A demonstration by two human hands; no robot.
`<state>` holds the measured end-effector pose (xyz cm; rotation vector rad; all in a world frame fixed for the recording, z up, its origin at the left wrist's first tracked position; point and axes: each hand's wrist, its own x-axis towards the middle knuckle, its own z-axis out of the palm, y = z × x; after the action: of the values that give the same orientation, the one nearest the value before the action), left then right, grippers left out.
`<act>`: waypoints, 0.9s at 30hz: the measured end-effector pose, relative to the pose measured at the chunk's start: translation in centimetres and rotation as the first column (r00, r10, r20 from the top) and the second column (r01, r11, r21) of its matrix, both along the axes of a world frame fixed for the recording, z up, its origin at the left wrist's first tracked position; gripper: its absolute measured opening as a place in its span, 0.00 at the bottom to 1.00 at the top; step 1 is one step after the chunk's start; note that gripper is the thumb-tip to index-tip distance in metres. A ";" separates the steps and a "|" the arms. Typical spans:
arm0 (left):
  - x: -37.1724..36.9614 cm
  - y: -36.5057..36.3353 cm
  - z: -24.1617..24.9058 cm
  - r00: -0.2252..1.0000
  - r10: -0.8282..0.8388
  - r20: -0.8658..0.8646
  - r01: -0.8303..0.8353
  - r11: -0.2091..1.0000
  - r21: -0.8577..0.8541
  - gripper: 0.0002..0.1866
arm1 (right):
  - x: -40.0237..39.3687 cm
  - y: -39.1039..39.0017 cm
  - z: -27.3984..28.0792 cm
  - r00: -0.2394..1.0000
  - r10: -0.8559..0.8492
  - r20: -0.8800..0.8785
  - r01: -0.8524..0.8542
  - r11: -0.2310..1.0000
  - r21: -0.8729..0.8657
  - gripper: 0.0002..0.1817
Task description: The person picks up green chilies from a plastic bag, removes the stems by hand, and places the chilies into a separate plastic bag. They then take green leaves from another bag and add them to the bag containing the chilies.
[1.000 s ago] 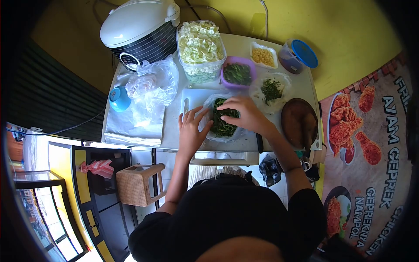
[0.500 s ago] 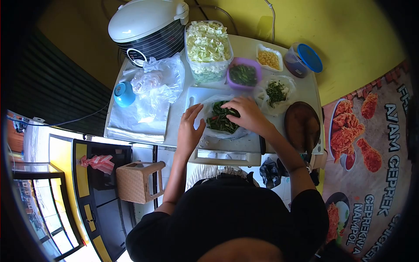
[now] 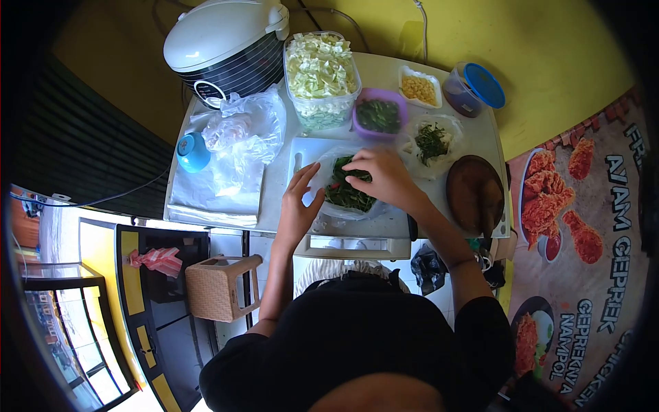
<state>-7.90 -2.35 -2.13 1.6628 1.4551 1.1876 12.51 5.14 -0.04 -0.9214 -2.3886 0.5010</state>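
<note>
Clear plastic bag of dark green leaves point(image 3: 347, 192) lies on the white cutting board point(image 3: 310, 147), mid-table, near the front edge. A few red bits show among the greens.

Right hand point(image 3: 384, 176) is over the bag's mouth, fingers curled down into the leaves; whether they pinch any cannot be told. Left hand point(image 3: 298, 202) rests on the bag's left side, fingers spread and lightly bent, pressing the film against the board.

Just behind: purple bowl of greens point(image 3: 377, 115), tub of chopped cabbage point(image 3: 320, 72), and a second open bag of chopped herbs point(image 3: 431, 143). Stone mortar point(image 3: 473, 194) to the right, rice cooker point(image 3: 223, 41) far left.

Risks, as judged:
1. Thin film could slip or tear under the left palm, scattering leaves toward the table's front edge.
2. A loose pull by the right hand may drop leaves onto the board.
</note>
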 end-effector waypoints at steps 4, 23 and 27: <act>-0.3 0.2 0.0 1.000 -0.020 -0.013 0.020 1.000 0.001 0.26 | -1.2 0.0 -1.3 0.987 -0.070 0.145 0.063 0.997 0.055 0.12; 0.2 0.0 0.7 1.000 0.003 0.001 -0.003 0.999 0.032 0.23 | -0.7 -0.2 -0.6 0.980 -0.062 0.190 0.057 0.998 0.029 0.11; 0.1 -0.1 0.8 0.999 0.029 -0.021 -0.028 0.999 0.038 0.23 | -0.5 -0.6 -0.5 0.957 -0.117 0.267 0.118 0.993 0.015 0.11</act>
<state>-7.75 -2.40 -1.32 1.6901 1.4830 1.2229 12.01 4.57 -0.52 -1.1897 -2.5504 0.3508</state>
